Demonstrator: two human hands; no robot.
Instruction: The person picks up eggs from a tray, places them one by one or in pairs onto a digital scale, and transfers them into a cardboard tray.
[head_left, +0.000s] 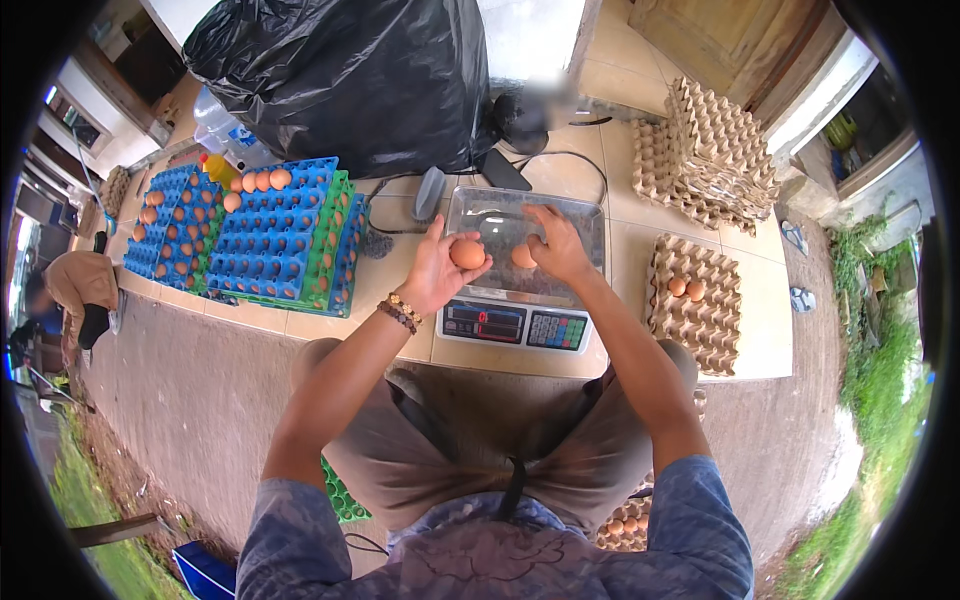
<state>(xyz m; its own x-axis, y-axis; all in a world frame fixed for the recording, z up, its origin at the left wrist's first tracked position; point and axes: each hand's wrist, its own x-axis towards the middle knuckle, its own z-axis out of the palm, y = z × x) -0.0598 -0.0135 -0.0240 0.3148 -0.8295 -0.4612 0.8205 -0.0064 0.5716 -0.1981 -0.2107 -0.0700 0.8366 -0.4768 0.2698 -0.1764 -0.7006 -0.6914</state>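
Note:
A brown egg (467, 254) rests in my left hand (441, 271), cradled by the fingers over the left side of a digital weighing scale (520, 324). On the scale's clear pan (480, 217) sits a second brown egg (523, 256). My right hand (559, 247) is beside that egg, its thumb and fingers apart and partly in front of it; whether they touch it I cannot tell. Two brown eggs (686, 289) lie in a stack of cardboard egg trays (701, 330) right of the scale.
Stacked blue egg trays (259, 232) with eggs stand left. Taller cardboard trays (712, 150) stand back right. A black plastic bag (352, 82), a grey object (429, 193) and a cable (592, 161) lie behind the scale. A person (82, 292) bends at far left.

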